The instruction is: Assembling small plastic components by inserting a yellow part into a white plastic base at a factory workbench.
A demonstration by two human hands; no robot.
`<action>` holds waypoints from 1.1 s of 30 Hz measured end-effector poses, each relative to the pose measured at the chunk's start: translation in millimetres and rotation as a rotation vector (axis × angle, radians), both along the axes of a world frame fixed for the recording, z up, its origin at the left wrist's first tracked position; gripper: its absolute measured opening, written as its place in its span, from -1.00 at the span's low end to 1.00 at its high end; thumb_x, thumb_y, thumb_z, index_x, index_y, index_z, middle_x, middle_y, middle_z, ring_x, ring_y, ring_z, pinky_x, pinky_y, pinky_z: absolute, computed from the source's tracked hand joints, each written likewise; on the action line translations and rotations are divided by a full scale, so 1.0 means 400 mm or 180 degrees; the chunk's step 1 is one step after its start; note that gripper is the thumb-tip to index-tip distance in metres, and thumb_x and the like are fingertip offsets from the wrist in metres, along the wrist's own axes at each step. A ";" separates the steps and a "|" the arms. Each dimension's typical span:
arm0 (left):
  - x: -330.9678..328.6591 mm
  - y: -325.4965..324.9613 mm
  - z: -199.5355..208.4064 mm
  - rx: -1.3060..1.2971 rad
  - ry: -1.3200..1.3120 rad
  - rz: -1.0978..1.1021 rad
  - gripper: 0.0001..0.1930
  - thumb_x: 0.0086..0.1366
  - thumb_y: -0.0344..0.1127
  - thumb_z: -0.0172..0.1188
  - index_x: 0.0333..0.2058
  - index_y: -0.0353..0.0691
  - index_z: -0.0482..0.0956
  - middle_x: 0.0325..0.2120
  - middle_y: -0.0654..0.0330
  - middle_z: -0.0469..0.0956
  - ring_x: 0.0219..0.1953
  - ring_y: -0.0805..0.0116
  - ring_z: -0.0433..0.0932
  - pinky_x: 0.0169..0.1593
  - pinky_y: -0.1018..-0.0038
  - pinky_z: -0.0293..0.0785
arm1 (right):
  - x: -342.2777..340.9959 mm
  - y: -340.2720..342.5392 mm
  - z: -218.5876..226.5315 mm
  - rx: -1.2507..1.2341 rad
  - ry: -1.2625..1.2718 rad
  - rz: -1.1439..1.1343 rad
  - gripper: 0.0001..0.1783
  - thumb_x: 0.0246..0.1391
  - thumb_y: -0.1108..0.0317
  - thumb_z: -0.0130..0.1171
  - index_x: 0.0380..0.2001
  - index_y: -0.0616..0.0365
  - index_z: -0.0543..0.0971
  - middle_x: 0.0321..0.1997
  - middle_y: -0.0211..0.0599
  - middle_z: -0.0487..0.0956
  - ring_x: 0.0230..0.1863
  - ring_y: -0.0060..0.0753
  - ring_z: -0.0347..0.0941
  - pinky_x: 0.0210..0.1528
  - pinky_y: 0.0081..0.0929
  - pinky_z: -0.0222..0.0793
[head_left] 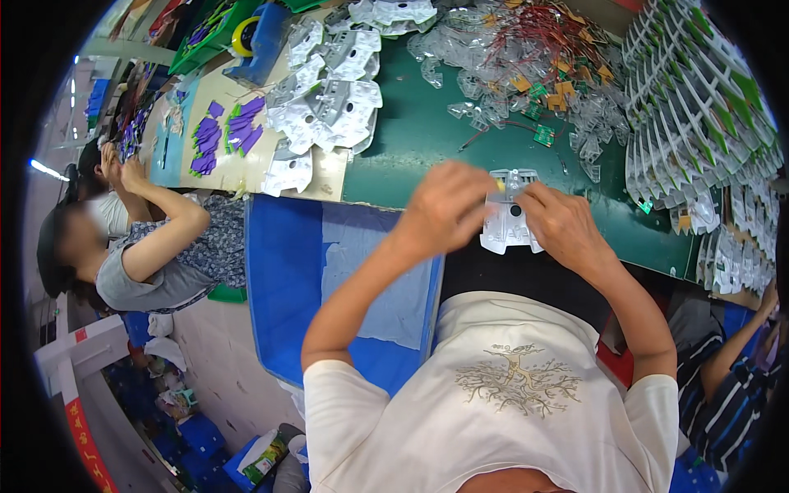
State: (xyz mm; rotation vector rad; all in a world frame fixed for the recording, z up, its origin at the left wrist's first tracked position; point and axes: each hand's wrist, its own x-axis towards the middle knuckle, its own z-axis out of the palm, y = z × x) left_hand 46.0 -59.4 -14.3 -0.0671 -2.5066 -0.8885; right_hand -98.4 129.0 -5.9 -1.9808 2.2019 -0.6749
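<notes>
The right hand (567,226) pinches the white plastic housing (503,235) just to its left, while the left hand (448,205) is too blurred to tell released from clenched; since the housing overhangs the worktop (386,177), a slack one-sided pinch could let it tip off.

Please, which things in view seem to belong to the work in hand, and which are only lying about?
Probably in the work:
white plastic housing at the right hand;
similar white housings, upper left;
clear plastic pieces, green circuit boards and red wires.

Probably just lying about:
blue tape dispenser;
purple-and-green strips;
blue bin.
</notes>
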 end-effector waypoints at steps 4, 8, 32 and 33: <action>-0.107 -0.131 -0.018 -0.0381 0.0134 0.0853 -0.78 0.19 -0.45 0.29 -0.17 -0.31 0.61 -0.16 0.02 0.64 -0.09 -0.04 0.58 0.00 0.21 0.50 | 0.025 0.002 0.010 0.0015 0.0108 -0.0131 -0.74 -0.10 0.58 0.19 -0.25 0.26 0.51 -0.27 -0.22 0.46 -0.31 -0.17 0.56 -0.40 -0.23 0.49; -0.166 -0.182 -0.072 -0.0395 0.0036 0.0871 -0.73 0.16 -0.49 0.31 -0.13 -0.28 0.62 -0.16 0.04 0.63 -0.12 0.00 0.59 -0.05 0.27 0.52 | 0.038 0.011 0.017 0.0075 0.0035 -0.0262 -0.68 -0.10 0.61 0.17 -0.18 0.27 0.53 -0.24 -0.22 0.47 -0.31 -0.18 0.56 -0.39 -0.22 0.49; 0.045 0.063 -0.016 0.0317 -0.0139 0.0563 -0.66 0.08 -0.60 0.32 -0.12 -0.33 0.59 -0.14 0.05 0.60 -0.15 0.03 0.60 -0.10 0.28 0.56 | -0.024 0.019 0.023 0.0049 0.0101 0.0077 -0.71 -0.14 0.55 0.18 -0.24 0.19 0.59 -0.31 -0.32 0.49 -0.33 -0.23 0.52 -0.36 -0.26 0.49; 0.028 0.072 -0.022 0.0106 -0.0022 0.0412 -0.66 0.08 -0.60 0.32 -0.11 -0.33 0.59 -0.15 0.05 0.60 -0.15 0.03 0.61 -0.09 0.29 0.56 | -0.023 0.018 0.020 0.0079 0.0106 0.0068 -0.71 -0.14 0.55 0.18 -0.24 0.19 0.59 -0.31 -0.32 0.49 -0.33 -0.23 0.52 -0.36 -0.26 0.49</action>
